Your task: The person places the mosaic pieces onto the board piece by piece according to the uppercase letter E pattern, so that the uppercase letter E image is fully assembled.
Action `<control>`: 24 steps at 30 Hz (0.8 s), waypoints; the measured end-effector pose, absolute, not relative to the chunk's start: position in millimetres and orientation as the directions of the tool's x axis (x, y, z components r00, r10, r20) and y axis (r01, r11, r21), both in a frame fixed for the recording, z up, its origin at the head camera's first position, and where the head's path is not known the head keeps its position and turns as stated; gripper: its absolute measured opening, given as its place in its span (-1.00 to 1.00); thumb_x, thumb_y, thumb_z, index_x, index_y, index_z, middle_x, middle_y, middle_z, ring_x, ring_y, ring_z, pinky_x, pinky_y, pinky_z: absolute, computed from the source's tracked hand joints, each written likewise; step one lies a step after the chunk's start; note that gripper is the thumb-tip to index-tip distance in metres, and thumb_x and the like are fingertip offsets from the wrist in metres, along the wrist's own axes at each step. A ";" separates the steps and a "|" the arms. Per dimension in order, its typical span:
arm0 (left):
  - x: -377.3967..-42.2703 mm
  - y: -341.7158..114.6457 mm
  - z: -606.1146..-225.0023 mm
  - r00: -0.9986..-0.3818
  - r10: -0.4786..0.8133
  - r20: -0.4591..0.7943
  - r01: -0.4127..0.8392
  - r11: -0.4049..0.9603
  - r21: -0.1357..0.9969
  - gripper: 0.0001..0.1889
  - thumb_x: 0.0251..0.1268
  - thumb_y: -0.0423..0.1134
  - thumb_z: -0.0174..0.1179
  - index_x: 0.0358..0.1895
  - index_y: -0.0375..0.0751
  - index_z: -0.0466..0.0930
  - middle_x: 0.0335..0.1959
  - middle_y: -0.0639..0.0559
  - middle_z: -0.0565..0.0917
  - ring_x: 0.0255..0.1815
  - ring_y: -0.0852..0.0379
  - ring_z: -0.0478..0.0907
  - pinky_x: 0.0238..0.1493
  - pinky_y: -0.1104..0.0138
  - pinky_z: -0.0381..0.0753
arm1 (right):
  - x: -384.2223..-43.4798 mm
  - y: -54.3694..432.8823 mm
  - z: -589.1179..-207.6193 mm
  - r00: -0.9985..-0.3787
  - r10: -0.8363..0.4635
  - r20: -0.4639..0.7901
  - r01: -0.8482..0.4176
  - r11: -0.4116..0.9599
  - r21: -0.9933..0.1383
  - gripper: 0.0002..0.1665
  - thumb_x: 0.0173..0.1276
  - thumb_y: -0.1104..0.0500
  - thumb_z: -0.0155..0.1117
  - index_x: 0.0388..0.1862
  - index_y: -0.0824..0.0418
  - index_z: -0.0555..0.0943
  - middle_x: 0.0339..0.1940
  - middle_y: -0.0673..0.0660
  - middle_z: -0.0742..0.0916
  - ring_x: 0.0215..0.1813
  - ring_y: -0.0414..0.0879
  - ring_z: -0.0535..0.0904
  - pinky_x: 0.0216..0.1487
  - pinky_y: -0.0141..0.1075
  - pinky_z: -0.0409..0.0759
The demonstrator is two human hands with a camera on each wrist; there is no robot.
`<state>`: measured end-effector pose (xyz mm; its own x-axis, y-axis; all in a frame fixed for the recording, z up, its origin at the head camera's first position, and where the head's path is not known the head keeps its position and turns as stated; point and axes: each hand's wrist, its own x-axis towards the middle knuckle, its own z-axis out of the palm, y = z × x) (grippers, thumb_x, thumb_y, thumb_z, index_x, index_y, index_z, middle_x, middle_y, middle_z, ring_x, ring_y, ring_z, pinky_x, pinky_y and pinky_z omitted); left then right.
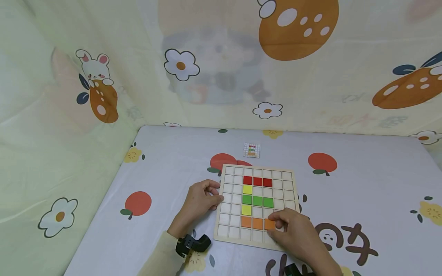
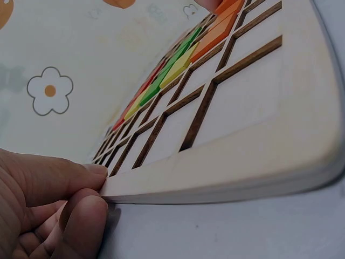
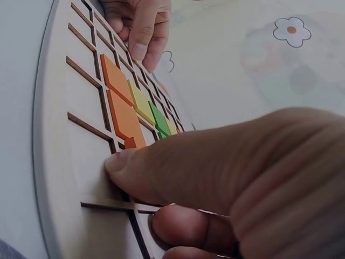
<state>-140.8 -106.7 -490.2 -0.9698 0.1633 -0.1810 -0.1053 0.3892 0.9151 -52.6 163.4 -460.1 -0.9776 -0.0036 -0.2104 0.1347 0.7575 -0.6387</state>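
Note:
A square wooden grid board (image 1: 241,242) lies on the table. In it sit three red tiles (image 1: 257,181), a yellow tile (image 1: 247,189), three green tiles (image 1: 257,201), another yellow tile (image 1: 246,210) and a row of orange tiles (image 1: 246,222). My right hand (image 1: 297,232) pinches the third orange tile (image 1: 268,224) at the right end of that row; the right wrist view shows the thumb over it, mostly hiding it. With thumb and finger, my left hand (image 1: 200,197) holds the board's left edge, and the left wrist view shows these fingertips on the pale rim (image 2: 226,175).
Behind the board lies a small pattern card (image 1: 251,150) printed with a coloured grid. A white cloth with fruit and flower prints covers the table (image 1: 172,165). Patterned curtains (image 1: 214,84) hang at the back and left.

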 end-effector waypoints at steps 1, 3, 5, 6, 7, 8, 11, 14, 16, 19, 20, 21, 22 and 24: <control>-140.8 -106.6 -490.3 -0.970 0.163 -0.181 -0.105 0.390 0.915 -0.69 0.22 -0.41 0.45 0.02 -0.30 0.67 -0.36 0.00 0.64 -0.60 0.19 0.55 -0.51 0.41 0.67 | -52.6 163.3 -460.2 -0.978 -0.004 -0.210 0.134 0.759 -0.637 -0.69 0.05 0.26 0.65 -0.18 0.14 0.81 -0.45 -0.02 0.56 -0.36 -0.12 0.43 -0.42 -0.38 0.38; -140.8 -106.7 -490.5 -0.970 0.162 -0.180 -0.103 0.393 0.914 -0.69 0.22 -0.41 0.45 0.02 -0.30 0.67 -0.36 0.00 0.64 -0.60 0.19 0.55 -0.51 0.42 0.66 | -52.8 163.2 -460.4 -0.978 -0.004 -0.209 0.132 0.762 -0.634 -0.69 0.05 0.25 0.64 -0.17 0.13 0.81 -0.45 -0.02 0.55 -0.35 -0.12 0.43 -0.42 -0.38 0.37; -140.7 -106.8 -490.8 -0.971 0.163 -0.177 -0.101 0.394 0.914 -0.69 0.22 -0.41 0.45 0.02 -0.30 0.67 -0.36 0.01 0.64 -0.60 0.19 0.55 -0.52 0.42 0.66 | -53.0 163.2 -460.8 -0.978 -0.005 -0.208 0.130 0.765 -0.631 -0.69 0.05 0.25 0.64 -0.17 0.13 0.81 -0.45 -0.02 0.55 -0.35 -0.12 0.42 -0.41 -0.37 0.36; -140.7 -106.9 -491.0 -0.971 0.163 -0.176 -0.099 0.395 0.913 -0.69 0.22 -0.41 0.45 0.02 -0.30 0.67 -0.36 0.01 0.64 -0.60 0.19 0.55 -0.52 0.42 0.65 | -53.2 163.1 -460.9 -0.978 -0.005 -0.207 0.129 0.766 -0.630 -0.69 0.05 0.24 0.64 -0.17 0.12 0.81 -0.45 -0.02 0.55 -0.35 -0.12 0.42 -0.42 -0.37 0.36; -140.6 -107.0 -491.3 -0.971 0.164 -0.174 -0.097 0.396 0.913 -0.69 0.22 -0.41 0.45 0.02 -0.30 0.67 -0.36 0.01 0.64 -0.60 0.19 0.55 -0.52 0.43 0.65 | -53.2 163.1 -460.9 -0.978 -0.006 -0.206 0.129 0.765 -0.631 -0.69 0.05 0.24 0.63 -0.18 0.12 0.81 -0.45 -0.02 0.55 -0.36 -0.12 0.42 -0.42 -0.37 0.36; -140.6 -107.0 -491.4 -0.971 0.163 -0.175 -0.097 0.397 0.913 -0.69 0.22 -0.40 0.46 0.02 -0.29 0.67 -0.36 0.01 0.64 -0.60 0.19 0.55 -0.52 0.43 0.65 | -53.2 163.0 -461.0 -0.979 -0.006 -0.206 0.128 0.765 -0.631 -0.70 0.05 0.24 0.63 -0.18 0.12 0.81 -0.45 -0.02 0.55 -0.36 -0.12 0.41 -0.43 -0.37 0.35; -140.7 -107.0 -491.7 -0.971 0.163 -0.177 -0.100 0.396 0.913 -0.69 0.22 -0.40 0.46 0.02 -0.29 0.66 -0.36 0.01 0.64 -0.60 0.19 0.54 -0.52 0.44 0.64 | -53.1 162.9 -460.7 -0.979 -0.009 -0.202 0.124 0.764 -0.634 -0.70 0.05 0.25 0.63 -0.18 0.12 0.81 -0.45 -0.02 0.54 -0.37 -0.12 0.41 -0.43 -0.37 0.35; -140.9 -106.8 -492.0 -0.970 0.162 -0.180 -0.103 0.394 0.913 -0.69 0.22 -0.40 0.46 0.02 -0.29 0.66 -0.36 0.00 0.64 -0.60 0.19 0.54 -0.52 0.44 0.64 | -53.0 163.0 -460.7 -0.980 -0.011 -0.198 0.120 0.763 -0.635 -0.69 0.05 0.25 0.63 -0.18 0.13 0.81 -0.46 -0.03 0.54 -0.38 -0.13 0.41 -0.44 -0.37 0.35; -141.0 -106.7 -492.0 -0.970 0.162 -0.181 -0.104 0.395 0.913 -0.69 0.22 -0.40 0.46 0.02 -0.29 0.66 -0.36 0.00 0.64 -0.60 0.18 0.54 -0.52 0.44 0.64 | -52.9 163.1 -460.9 -0.980 -0.011 -0.198 0.119 0.762 -0.636 -0.69 0.05 0.26 0.63 -0.17 0.13 0.81 -0.46 -0.02 0.54 -0.38 -0.12 0.41 -0.44 -0.37 0.35; -141.1 -106.7 -492.0 -0.970 0.162 -0.180 -0.103 0.399 0.911 -0.69 0.22 -0.40 0.46 0.02 -0.29 0.67 -0.36 0.00 0.64 -0.60 0.18 0.54 -0.52 0.44 0.64 | -52.9 163.2 -461.2 -0.980 -0.011 -0.200 0.122 0.761 -0.637 -0.69 0.05 0.26 0.64 -0.17 0.14 0.81 -0.46 -0.02 0.54 -0.38 -0.12 0.41 -0.44 -0.37 0.36; -141.0 -106.7 -491.8 -0.970 0.162 -0.180 -0.102 0.400 0.911 -0.69 0.22 -0.40 0.46 0.02 -0.29 0.67 -0.36 0.01 0.64 -0.60 0.18 0.54 -0.52 0.44 0.65 | -52.9 163.2 -461.3 -0.980 -0.010 -0.200 0.123 0.761 -0.637 -0.69 0.05 0.26 0.64 -0.17 0.14 0.81 -0.46 -0.02 0.54 -0.39 -0.12 0.41 -0.44 -0.37 0.36; -141.0 -106.7 -491.8 -0.970 0.163 -0.180 -0.101 0.401 0.910 -0.69 0.22 -0.40 0.46 0.02 -0.29 0.67 -0.36 0.01 0.64 -0.60 0.18 0.54 -0.52 0.43 0.65 | -53.0 163.2 -461.5 -0.980 -0.009 -0.200 0.123 0.762 -0.636 -0.68 0.05 0.26 0.64 -0.17 0.13 0.81 -0.46 -0.02 0.54 -0.39 -0.13 0.41 -0.44 -0.37 0.35; -141.0 -106.7 -491.8 -0.970 0.163 -0.179 -0.100 0.402 0.910 -0.69 0.22 -0.40 0.46 0.02 -0.30 0.67 -0.36 0.01 0.64 -0.60 0.18 0.54 -0.52 0.43 0.65 | -53.1 163.3 -461.7 -0.980 -0.008 -0.201 0.124 0.762 -0.636 -0.68 0.05 0.26 0.64 -0.17 0.13 0.81 -0.46 -0.02 0.54 -0.39 -0.13 0.41 -0.44 -0.38 0.35; -141.0 -106.8 -491.6 -0.970 0.165 -0.178 -0.098 0.403 0.910 -0.69 0.22 -0.40 0.46 0.02 -0.30 0.67 -0.36 0.01 0.64 -0.60 0.19 0.54 -0.52 0.43 0.65 | -53.3 163.6 -462.3 -0.980 -0.008 -0.199 0.123 0.761 -0.637 -0.68 0.05 0.26 0.64 -0.17 0.14 0.81 -0.46 -0.02 0.54 -0.39 -0.13 0.41 -0.45 -0.37 0.35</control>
<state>-141.0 -106.8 -491.6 -0.9702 0.1650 -0.1776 -0.0982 0.4027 0.9101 -53.3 163.6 -462.3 -0.9799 -0.0082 -0.1993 0.1231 0.7613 -0.6366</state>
